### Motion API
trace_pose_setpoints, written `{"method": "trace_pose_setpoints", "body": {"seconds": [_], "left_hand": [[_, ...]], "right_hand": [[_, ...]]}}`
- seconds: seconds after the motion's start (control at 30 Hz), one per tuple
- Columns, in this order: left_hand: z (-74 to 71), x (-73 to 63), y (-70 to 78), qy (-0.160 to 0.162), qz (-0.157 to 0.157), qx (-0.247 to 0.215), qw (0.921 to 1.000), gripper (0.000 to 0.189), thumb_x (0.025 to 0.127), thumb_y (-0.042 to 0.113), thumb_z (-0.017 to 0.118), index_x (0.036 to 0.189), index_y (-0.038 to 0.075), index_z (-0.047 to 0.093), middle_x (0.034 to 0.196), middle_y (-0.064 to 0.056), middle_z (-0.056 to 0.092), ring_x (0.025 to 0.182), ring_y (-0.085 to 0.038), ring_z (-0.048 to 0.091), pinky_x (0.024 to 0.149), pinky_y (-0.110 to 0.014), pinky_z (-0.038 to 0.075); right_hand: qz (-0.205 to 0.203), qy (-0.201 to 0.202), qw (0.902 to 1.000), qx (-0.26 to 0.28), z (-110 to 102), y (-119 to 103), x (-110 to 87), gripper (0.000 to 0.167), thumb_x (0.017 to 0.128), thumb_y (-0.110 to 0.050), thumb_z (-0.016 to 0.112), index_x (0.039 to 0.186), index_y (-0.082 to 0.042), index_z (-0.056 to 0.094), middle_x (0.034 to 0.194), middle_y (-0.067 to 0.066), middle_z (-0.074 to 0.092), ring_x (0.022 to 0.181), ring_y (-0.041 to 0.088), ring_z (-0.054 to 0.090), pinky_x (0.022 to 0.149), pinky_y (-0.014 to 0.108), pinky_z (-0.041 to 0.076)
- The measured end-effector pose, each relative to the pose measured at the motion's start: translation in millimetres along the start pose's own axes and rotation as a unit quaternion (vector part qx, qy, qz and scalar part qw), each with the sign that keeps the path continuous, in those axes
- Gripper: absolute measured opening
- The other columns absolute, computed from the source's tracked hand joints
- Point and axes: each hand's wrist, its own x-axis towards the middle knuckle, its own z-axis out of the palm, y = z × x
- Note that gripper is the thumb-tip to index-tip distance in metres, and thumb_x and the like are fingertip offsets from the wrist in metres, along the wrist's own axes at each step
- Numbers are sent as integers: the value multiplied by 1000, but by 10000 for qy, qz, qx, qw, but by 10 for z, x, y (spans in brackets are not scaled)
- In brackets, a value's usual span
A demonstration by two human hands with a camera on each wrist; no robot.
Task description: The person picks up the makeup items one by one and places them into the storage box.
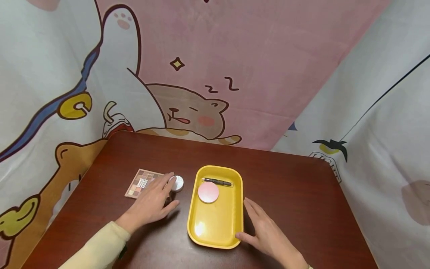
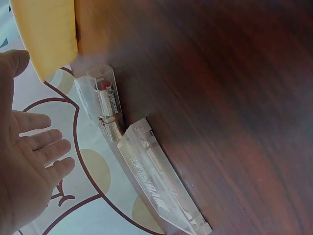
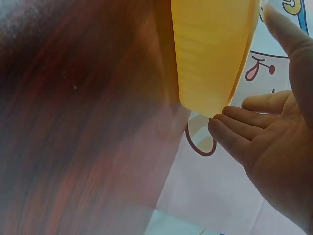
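My left hand (image 1: 151, 203) hovers with loose fingers over the right part of a makeup palette (image 1: 139, 183). Beside its fingertips stands a small round white item (image 1: 177, 184). In the left wrist view a lipstick (image 2: 108, 100) with a clear cap stands next to the palette; the hand mostly hides it from the head view. My right hand (image 1: 268, 233), fingers extended, is at the right side of a yellow tray (image 1: 218, 228), with the thumb at the rim. In that tray lie a pink round compact (image 1: 208, 192) and a dark slim makeup pencil (image 1: 217, 182).
A dark brown wooden table (image 1: 292, 186) carries everything. Behind it and at both sides hangs a cartoon-printed cloth (image 1: 262, 74), which meets the table's edges.
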Motion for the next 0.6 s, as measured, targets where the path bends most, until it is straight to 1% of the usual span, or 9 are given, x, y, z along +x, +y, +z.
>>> {"method": "trace_pose_setpoints", "body": {"seconds": [0.17, 0.27, 0.4, 0.6], "left_hand": [[6, 74, -39, -93, -24, 8, 10000, 77, 92, 43, 74, 146, -7, 51, 151, -25, 49, 138, -41, 50, 113, -58, 43], [37, 128, -78, -55, 48, 3, 10000, 74, 91, 38, 76, 143, -9, 53, 148, -26, 51, 135, -42, 52, 113, -57, 43], [75, 182, -125, -40, 112, 56, 9999, 72, 90, 36, 77, 141, -9, 54, 144, -27, 54, 132, -43, 54, 113, -57, 43], [111, 228, -155, -232, 2, 140, 9996, 70, 91, 35, 77, 141, -9, 54, 142, -26, 55, 131, -41, 55, 114, -55, 43]], "right_hand": [[87, -102, 9999, 56, 31, -5, -36, 105, 80, -48, 87, 161, -7, 35, 162, 12, 41, 143, 28, 47, 110, 52, 47], [-53, -50, 9999, 84, 57, 6, -57, 104, 80, -48, 87, 161, -6, 36, 161, 11, 41, 143, 28, 48, 110, 51, 47], [-135, -3, 9999, 108, 90, 17, -75, 102, 81, -48, 86, 160, -6, 37, 161, 11, 42, 141, 28, 49, 108, 51, 49], [-239, -10, 9996, 170, 114, 30, -83, 104, 79, -50, 87, 159, -4, 38, 159, 13, 44, 140, 28, 50, 108, 50, 49]]}}
